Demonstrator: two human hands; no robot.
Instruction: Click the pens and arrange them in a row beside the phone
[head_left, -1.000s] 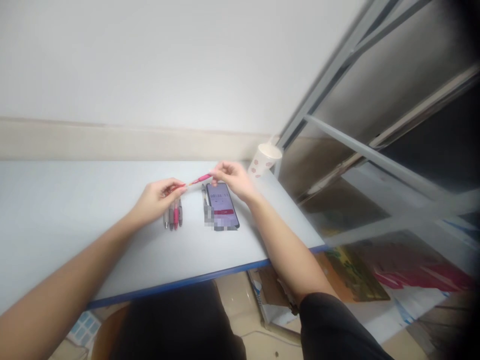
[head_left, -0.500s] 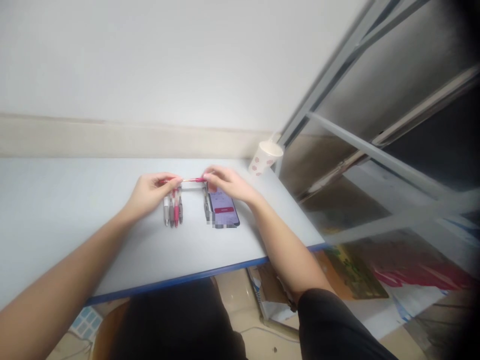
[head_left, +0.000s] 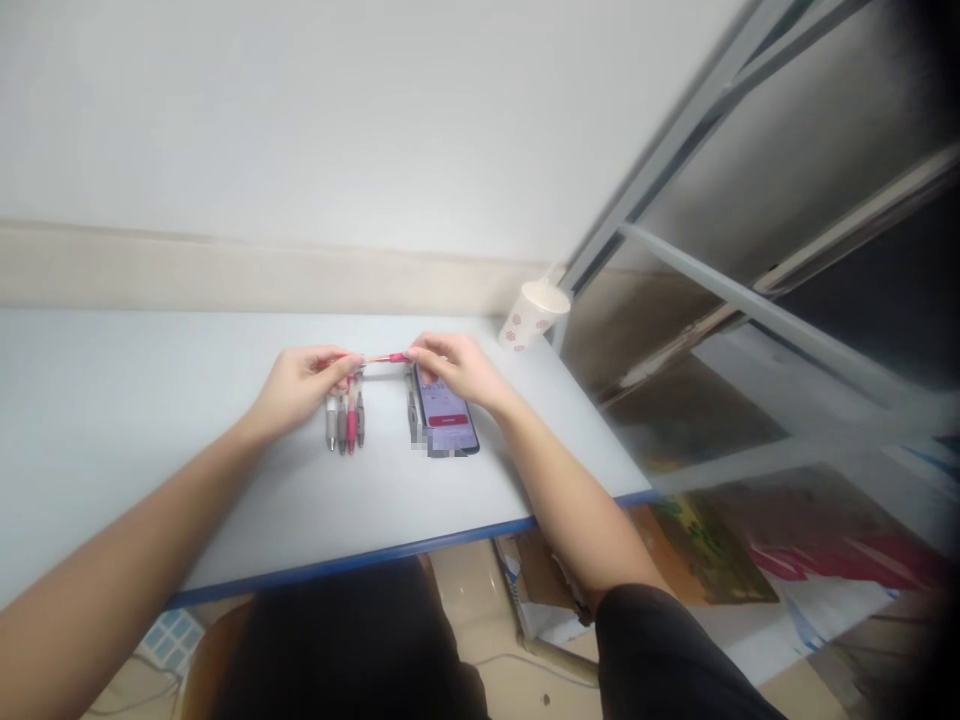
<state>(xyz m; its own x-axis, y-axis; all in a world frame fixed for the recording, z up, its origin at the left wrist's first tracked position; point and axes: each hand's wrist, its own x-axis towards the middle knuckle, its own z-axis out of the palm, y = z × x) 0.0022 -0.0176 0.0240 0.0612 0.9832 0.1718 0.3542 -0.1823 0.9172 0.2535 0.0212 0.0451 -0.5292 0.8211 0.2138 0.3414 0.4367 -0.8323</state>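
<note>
A slim pen with a red grip spans level between my two hands, just above the table. My left hand pinches its left end, and my right hand pinches the red right end. Below my left hand lie several pens side by side: one white and grey, one dark grey, one red and one more grey. Another dark pen lies along the left edge of a phone with a lit screen, partly under my right hand.
A white cup with reddish prints stands at the table's back right corner. Right of the table rises a metal frame with shelves. A wall runs along the back. An open box sits on the floor below.
Both hands keep hold of the pen in nearly the same place. Slightly less of the pen shows between my fingers. The view has shifted a little.
</note>
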